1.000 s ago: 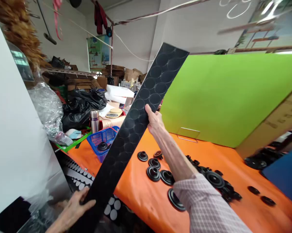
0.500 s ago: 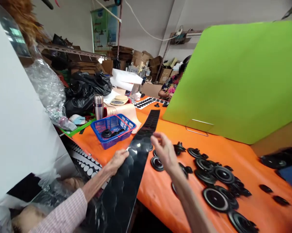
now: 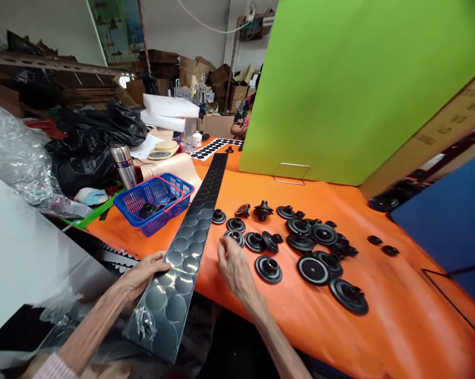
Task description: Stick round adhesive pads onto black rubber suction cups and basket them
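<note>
Left hand (image 3: 147, 270): forearm slanting up from lower left, checked cuff at its base; thumb on the upper face of the black strip (image 3: 198, 226), fingers closed about its near-left edge.

Black strip: long, flat, marked with paired rows of circles; runs away from the left hand over the tabletop (image 3: 411, 308), near end projecting past the edge, a crinkled glossy patch below the hand. It passes between the two hands.

Right hand (image 3: 236, 266): bare forearm rising from the bottom edge, leaning left; back of hand upward, fingers bent and drawn narrow above the tabletop, apart from the strip. Cannot tell whether it holds anything.

Black stepped disc (image 3: 236, 238): at the right hand's fingertips, partly covered; contact cannot be told.

Single larger disc (image 3: 268, 269): just right of the right hand, lying flat.

Disc cluster (image 3: 324, 235): farther right of the same hand, pieces overlapping, some tilted.

Two small black pieces (image 3: 390, 251): well apart, beyond the cluster.

Blue basket (image 3: 152, 227): beyond the left hand, beside the strip; black parts inside, red handle.

Metal flask (image 3: 124, 167): beyond the basket, tilted in view.

Green panel (image 3: 340, 95): upright, beyond the right hand.
</note>
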Motion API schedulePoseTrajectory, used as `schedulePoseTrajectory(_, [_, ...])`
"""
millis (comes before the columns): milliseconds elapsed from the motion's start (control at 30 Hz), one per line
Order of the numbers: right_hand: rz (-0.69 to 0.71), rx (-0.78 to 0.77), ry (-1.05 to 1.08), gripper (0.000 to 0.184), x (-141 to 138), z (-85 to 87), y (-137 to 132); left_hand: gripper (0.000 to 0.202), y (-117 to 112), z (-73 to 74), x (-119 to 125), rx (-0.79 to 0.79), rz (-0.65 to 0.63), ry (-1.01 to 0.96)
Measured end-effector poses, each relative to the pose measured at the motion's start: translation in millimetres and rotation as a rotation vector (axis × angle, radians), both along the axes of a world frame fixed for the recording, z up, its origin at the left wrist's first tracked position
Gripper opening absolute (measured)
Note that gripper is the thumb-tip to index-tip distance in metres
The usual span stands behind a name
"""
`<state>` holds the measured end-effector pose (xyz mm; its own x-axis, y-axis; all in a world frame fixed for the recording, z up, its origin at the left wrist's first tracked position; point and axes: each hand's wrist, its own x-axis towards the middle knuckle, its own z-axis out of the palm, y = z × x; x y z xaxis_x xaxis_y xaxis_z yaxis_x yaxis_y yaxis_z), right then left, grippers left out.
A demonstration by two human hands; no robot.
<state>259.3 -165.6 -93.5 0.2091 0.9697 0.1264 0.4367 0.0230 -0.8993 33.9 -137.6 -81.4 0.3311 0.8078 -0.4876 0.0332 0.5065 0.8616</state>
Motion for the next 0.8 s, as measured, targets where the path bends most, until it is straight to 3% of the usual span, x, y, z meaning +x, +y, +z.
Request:
schedulePoseTrajectory(100, [-0.055,0.013,-0.322,0.029,18,4.2,60,0.044,-16,-0.1,0,-0.176,0.125,-0.202])
schedulePoseTrajectory(200, [-0.013,-0.026,-0.548,0.03,25,2.3,105,0.049,-20,-2.6,6,-0.222,0.209,-0.238])
schedulePoseTrajectory(333, [0.09,-0.089,-0.751,0.024,33,-6.4,121,0.053,-21,-7.4,11,-0.239,0.245,-0.244])
schedulePoseTrajectory(467, [0.262,-0.05,-0.858,0.02,48,-9.9,101,0.052,-24,-12.3,16,-0.235,0.229,-0.291])
schedulePoseTrajectory(633, [0.385,-0.006,-0.873,0.018,69,2.5,65,0.043,-34,-21.1,26,-0.226,0.237,-0.354])
schedulePoseTrajectory(700, [0.361,0.04,-0.844,0.022,66,6.6,41,0.039,-43,-24.5,25,-0.19,0.247,-0.332])
schedulePoseTrajectory(800, [0.174,0.123,-0.641,0.026,41,5.1,-21,0.035,-65,-28.4,11,-0.132,0.246,-0.268])
